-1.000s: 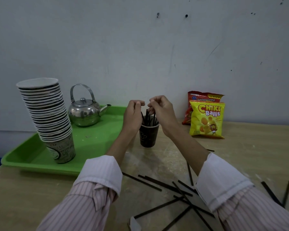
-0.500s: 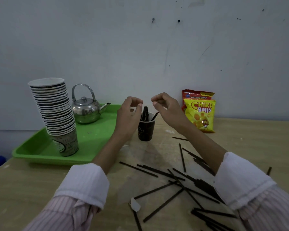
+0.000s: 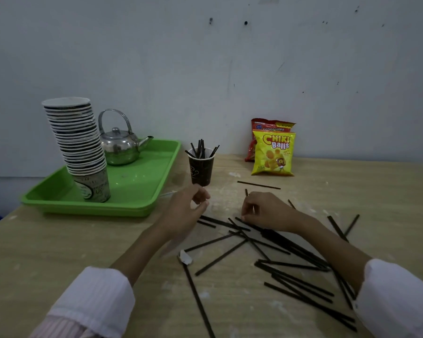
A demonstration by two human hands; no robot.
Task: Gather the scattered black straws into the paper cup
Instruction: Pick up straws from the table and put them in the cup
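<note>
A dark paper cup point(image 3: 200, 170) stands on the wooden table beside the green tray and holds several black straws point(image 3: 201, 148) upright. Many more black straws point(image 3: 274, 242) lie scattered and crossed on the table in front of me. My left hand point(image 3: 187, 212) hovers just in front of the cup with loosely curled fingers and nothing in it. My right hand point(image 3: 264, 212) is lowered onto the far end of the scatter, fingertips touching the straws there. No straw is lifted. One straw's tip point(image 3: 246, 192) shows behind that hand.
A green tray point(image 3: 142, 206) at the left carries a tall stack of paper cups point(image 3: 77, 142) and a metal kettle point(image 3: 120, 148). Two snack bags point(image 3: 272, 153) lean against the wall. A single straw point(image 3: 258, 185) lies near them. A white scrap point(image 3: 185, 258) lies among the straws.
Both hands have left the top of the cup and come down toward me to the table. The right one has reached the scattered straws. The view has tilted down.
</note>
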